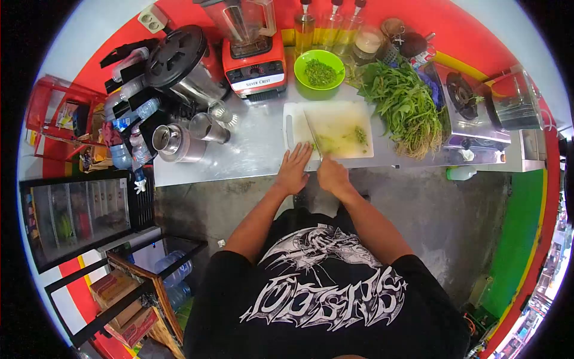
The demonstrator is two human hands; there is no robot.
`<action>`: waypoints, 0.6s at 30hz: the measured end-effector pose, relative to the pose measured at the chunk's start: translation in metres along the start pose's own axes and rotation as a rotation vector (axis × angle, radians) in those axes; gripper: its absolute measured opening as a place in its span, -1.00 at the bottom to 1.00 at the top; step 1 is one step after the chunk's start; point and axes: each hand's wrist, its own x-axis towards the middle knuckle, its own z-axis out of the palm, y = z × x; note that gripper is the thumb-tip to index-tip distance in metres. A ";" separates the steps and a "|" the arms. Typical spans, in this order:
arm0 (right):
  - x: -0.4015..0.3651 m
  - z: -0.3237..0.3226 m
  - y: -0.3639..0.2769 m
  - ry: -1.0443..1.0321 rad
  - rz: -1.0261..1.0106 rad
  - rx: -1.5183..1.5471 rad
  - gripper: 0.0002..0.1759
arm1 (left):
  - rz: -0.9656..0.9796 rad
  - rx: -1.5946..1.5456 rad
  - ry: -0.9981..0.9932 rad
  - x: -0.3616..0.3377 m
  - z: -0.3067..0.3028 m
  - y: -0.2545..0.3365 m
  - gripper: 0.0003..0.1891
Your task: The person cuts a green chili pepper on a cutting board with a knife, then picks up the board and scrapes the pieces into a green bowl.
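A white cutting board (329, 107) lies at the front of the steel table. My right hand (333, 176) is closed around the handle of a knife (312, 128), whose blade angles up and left across the board. Just left of it, my left hand (293, 170) rests with stretched fingers on the board's front edge, fingertips by a few green bits near the blade. A small heap of chopped greens (360, 135) sits on the right side of the board, with green smears beside it. Behind the board stands a lime-green bowl (320, 90) holding chopped greens (320, 73).
To the right lies a big leafy bunch (399, 99) with roots, beside a gas stove (463, 113). A red blender (254, 66), glass bottles (304, 30) and a large black-lidded pot (179, 60) line the back. Metal cups (206, 128) and a steel pitcher (173, 143) stand left.
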 end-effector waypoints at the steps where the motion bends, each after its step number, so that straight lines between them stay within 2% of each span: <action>1: 0.000 0.008 0.002 0.007 -0.009 0.010 -0.64 | -0.008 -0.003 -0.002 -0.001 0.001 0.001 0.05; 4: 0.009 0.020 0.009 0.096 0.003 0.067 -0.63 | -0.053 -0.002 0.015 0.002 0.004 0.006 0.05; 6: 0.020 0.018 0.015 0.032 -0.057 0.065 -0.63 | -0.058 0.008 0.027 0.002 0.006 0.008 0.05; 7: 0.021 0.018 0.020 0.125 -0.099 0.117 -0.62 | -0.057 0.024 0.027 0.002 0.006 0.008 0.04; 8: 0.022 0.018 0.026 0.134 -0.102 0.119 -0.62 | -0.057 0.039 0.025 0.002 0.007 0.007 0.03; 10: 0.019 0.014 0.037 0.054 -0.056 0.143 -0.50 | -0.087 0.048 0.007 0.005 0.007 0.009 0.02; 14: 0.008 0.005 0.068 0.010 -0.015 0.156 -0.46 | -0.086 -0.017 0.060 0.003 0.012 0.005 -0.02; 18: 0.011 -0.006 0.102 0.063 0.036 0.127 -0.41 | -0.095 -0.102 0.049 0.002 0.010 0.005 -0.04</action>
